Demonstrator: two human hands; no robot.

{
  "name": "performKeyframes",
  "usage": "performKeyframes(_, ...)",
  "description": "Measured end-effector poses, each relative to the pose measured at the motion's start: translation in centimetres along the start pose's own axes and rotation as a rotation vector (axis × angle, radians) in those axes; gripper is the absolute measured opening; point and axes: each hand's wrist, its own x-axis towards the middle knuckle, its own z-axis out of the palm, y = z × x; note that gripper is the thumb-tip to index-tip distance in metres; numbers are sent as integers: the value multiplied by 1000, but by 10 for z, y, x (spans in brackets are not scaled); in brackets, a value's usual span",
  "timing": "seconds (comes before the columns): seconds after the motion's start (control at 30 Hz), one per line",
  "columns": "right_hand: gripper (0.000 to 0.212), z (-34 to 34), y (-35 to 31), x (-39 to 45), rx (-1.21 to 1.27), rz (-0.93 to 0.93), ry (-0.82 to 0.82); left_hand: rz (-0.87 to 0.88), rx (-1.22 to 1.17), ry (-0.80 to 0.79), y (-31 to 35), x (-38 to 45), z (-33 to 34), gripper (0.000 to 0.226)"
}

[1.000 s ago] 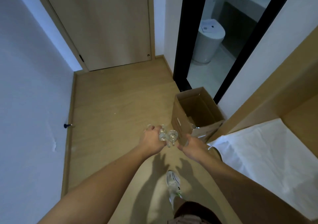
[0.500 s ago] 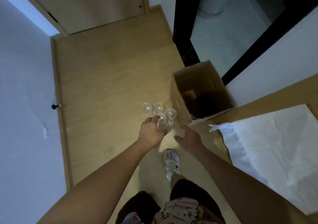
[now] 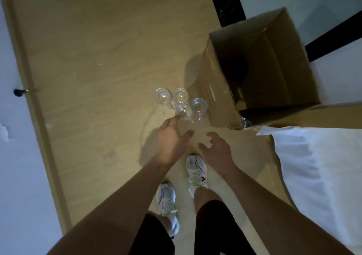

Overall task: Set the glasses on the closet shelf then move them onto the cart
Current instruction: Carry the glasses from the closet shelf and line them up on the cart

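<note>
Four clear glasses clustered upright on the wood floor, tucked just beside the left wall of the open cardboard box, with a wide open stretch of floor running left to the baseboard. Left hand reaching down with fingertips touching the nearest glass, not wrapped around it. Right hand hovering close by, fingers loosely curled on nothing, white sheet edge crowding the right side.
</note>
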Motion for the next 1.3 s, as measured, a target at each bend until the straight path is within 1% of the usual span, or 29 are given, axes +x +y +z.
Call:
performKeyframes(0.07, 54, 21, 16, 31, 14, 12, 14, 21, 8, 6, -24, 23, 24, 64)
performKeyframes(0.2, 54, 57, 49, 90, 60, 41, 30, 76, 113, -11, -69, 61, 75, 63)
performKeyframes(0.33, 53, 87, 79, 148, 92, 47, 50, 18, 9, 8, -115, 106, 129, 64)
performKeyframes(0.47, 54, 114, 106, 209, 118, 33, 81, 13, 2, 6, -150, 156, 177, 63)
performKeyframes(0.57, 55, 129, 118, 250, 156, 49, 86, -24, -27, 48, -165, 194, 202, 51)
performKeyframes(0.63, 54, 140, 122, 280, 209, 54, 107, -114, -76, 38, -173, 218, 215, 40)
performKeyframes(0.67, 54, 144, 123, 291, 243, 56, 117, -174, -105, 12, -175, 227, 220, 34)
performKeyframes(0.73, 52, 154, 126, 317, 349, 55, 126, -246, -259, -36, -184, 242, 235, 27)
performKeyframes(0.8, 41, 161, 130, 336, 489, 57, 87, -263, -468, -90, -188, 248, 252, 21)
performKeyframes(0.87, 23, 162, 132, 348, 611, 63, -37, -312, -673, -121, -188, 256, 265, 14)
performKeyframes(0.9, 18, 161, 132, 351, 659, 64, -110, -344, -781, -147, -186, 258, 268, 11)
performKeyframes(0.93, 16, 160, 134, 353, 687, 53, -168, -373, -841, -178, -183, 260, 268, 11)
performKeyframes(1.0, 20, 160, 135, 357, 720, 35, -213, -407, -884, -226, -181, 265, 269, 21)
performKeyframes(1.1, 25, 165, 134, 357, 728, 39, -192, -444, -952, -269, -187, 271, 271, 8)
performKeyframes(1.17, 24, 168, 132, 356, 741, 35, -158, -462, -995, -294, -189, 273, 275, 8)
performKeyframes(1.23, 24, 169, 133, 356, 751, 30, -135, -442, -1016, -273, -188, 274, 279, 11)
performKeyframes(1.3, 26, 169, 135, 357, 752, 27, -136, -407, -1031, -219, -189, 275, 285, 17)
